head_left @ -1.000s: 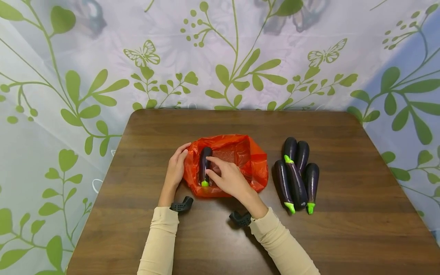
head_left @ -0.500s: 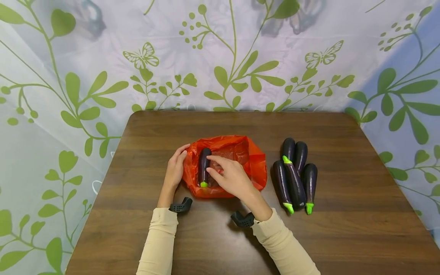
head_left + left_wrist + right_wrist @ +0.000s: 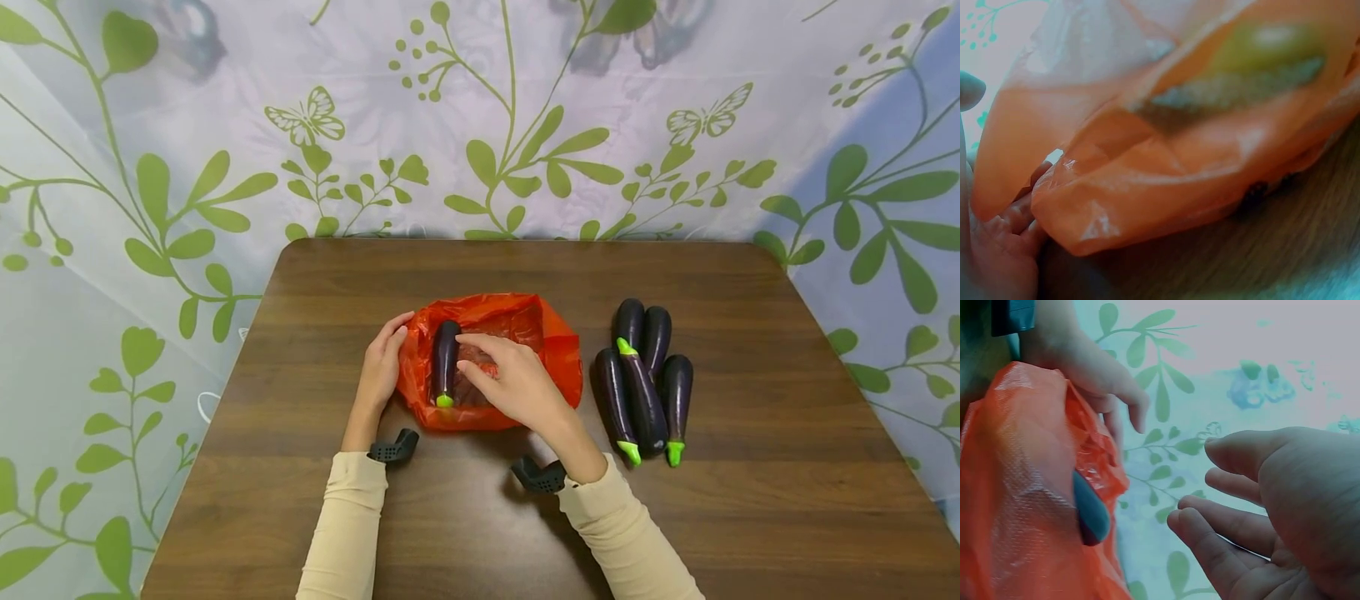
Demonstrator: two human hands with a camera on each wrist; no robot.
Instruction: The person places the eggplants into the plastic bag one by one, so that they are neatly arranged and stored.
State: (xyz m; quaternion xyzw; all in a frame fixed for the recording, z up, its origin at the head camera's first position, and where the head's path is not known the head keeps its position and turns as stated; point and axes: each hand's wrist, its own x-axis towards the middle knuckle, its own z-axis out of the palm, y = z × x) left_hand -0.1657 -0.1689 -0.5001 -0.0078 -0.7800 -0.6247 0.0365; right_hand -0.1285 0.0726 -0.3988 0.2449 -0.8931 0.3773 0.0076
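Note:
One dark purple eggplant (image 3: 446, 358) lies inside the red plastic bag (image 3: 561, 367), at its left side, green cap toward the person. Through the bag's film in the left wrist view, the green cap (image 3: 1266, 50) looks blurred. The left hand (image 3: 381, 367) rests along the bag's left side; its thumb stands away from the film, and some fingers are hidden behind it. Over the bag, just right of the eggplant, the right hand (image 3: 517, 383) has its thumb and fingers spread. In the right wrist view nothing lies between those fingers.
Several more eggplants (image 3: 641, 392) lie in a cluster on the brown wooden table (image 3: 780, 400), right of the bag. A leaf-patterned cloth (image 3: 375, 125) hangs behind the table. Black wrist devices (image 3: 393, 447) sit on both wrists.
The right hand has drawn slightly to the right, off the eggplant, and its fingers have spread apart from it. The left hand and the bag look unchanged.

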